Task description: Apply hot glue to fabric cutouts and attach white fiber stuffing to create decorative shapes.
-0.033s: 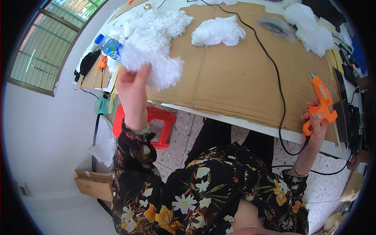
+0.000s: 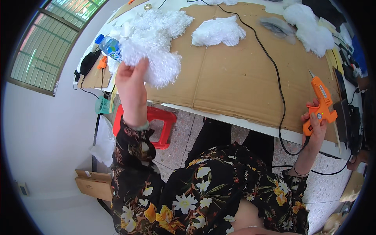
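Observation:
My left hand [image 2: 133,84] pinches the edge of a fluffy white piece of fringed material [image 2: 156,68] between thumb and fingers. The piece hangs over the table's left front part, spread out to the right of the hand. Just behind it lies a larger heap of white fringed material [image 2: 156,25]. At the right, my right hand [image 2: 314,122] is wrapped round the handle of an orange glue gun [image 2: 323,98], its metal nozzle pointing up and away from me. A black cord [image 2: 277,74] runs from the glue gun's handle, and another stretch crosses the table.
Brown cardboard [image 2: 231,82] covers the table. A blue-capped plastic bottle [image 2: 109,47] lies at the left, near another orange tool [image 2: 102,62]. White fluffy pieces [image 2: 218,31] lie farther back. A red stool [image 2: 168,127] and a green basket [image 2: 102,105] are below the table's left edge.
The white fringed piece has shifted slightly left and swung a little in my left hand. The right hand and glue gun look the same.

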{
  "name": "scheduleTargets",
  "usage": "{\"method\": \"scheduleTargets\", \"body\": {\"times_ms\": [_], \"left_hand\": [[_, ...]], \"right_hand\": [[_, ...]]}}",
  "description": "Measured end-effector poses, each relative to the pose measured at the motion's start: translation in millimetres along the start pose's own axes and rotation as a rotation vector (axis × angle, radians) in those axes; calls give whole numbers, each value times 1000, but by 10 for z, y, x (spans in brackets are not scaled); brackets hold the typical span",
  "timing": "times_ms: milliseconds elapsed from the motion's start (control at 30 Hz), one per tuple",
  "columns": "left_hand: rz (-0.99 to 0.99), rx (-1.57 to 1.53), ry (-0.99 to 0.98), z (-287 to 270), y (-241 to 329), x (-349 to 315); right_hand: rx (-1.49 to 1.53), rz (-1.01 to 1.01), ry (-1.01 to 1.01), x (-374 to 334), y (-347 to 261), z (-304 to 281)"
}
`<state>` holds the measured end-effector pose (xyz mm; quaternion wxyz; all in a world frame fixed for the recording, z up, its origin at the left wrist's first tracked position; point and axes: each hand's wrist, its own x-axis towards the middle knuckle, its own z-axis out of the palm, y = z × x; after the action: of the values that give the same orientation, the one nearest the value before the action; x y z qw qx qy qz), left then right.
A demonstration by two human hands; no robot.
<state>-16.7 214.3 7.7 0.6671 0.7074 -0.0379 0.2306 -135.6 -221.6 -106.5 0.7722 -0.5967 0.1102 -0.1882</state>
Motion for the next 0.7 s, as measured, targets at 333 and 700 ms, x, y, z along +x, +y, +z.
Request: {"method": "scheduleTargets", "body": {"times_ms": [333,700], "left_hand": [[-170,-192,122,48,-299,633],[688,1115,-9,252,-383,2193]], "right_hand": [[-23,-20,-45,-8,32,-33],[18,49,-13,-71,-64,23]]}}
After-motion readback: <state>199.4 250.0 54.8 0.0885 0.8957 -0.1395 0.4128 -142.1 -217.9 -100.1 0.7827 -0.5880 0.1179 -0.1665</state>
